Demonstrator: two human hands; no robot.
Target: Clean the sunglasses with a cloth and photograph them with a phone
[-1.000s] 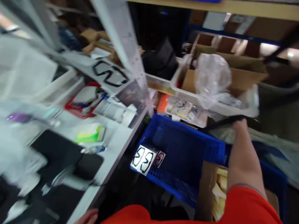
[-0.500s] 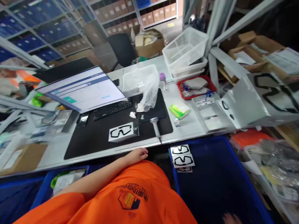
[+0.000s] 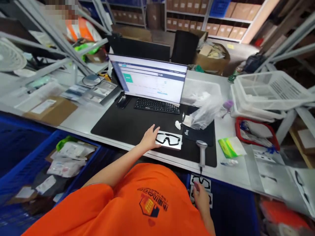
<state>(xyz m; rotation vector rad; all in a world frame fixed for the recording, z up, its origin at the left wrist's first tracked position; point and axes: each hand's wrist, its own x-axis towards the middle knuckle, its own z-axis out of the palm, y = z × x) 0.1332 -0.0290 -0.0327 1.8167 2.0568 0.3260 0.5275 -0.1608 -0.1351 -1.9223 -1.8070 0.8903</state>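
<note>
My left hand [image 3: 149, 139] is at the left end of a small white box [image 3: 172, 140] with a black picture of wraparound glasses. Its thumb lies at the near edge and its fingers at the far edge, while the box sits on the black desk mat [image 3: 115, 127]. Lower right, my right hand [image 3: 202, 198] reaches over similar white boxes [image 3: 204, 181] at the blue crate's corner. Its fingers are stretched out over them and partly cover the pictures; a firm grip does not show. A handheld barcode scanner [image 3: 202, 152] lies between the two places.
Behind the mat stand a monitor [image 3: 152, 77] and keyboard [image 3: 157, 105]. A plastic bag [image 3: 204, 111], green tissue pack [image 3: 227, 147], red tray [image 3: 237, 131] and white baskets [image 3: 270, 88] are to the right. A blue crate [image 3: 95, 154] of packages is lower left. A person in an orange vest [image 3: 82, 29] is beyond.
My view has turned left. My left hand has moved from the desk's front edge to the white box. My right hand has come up from the bottom edge to the boxes in the crate.
</note>
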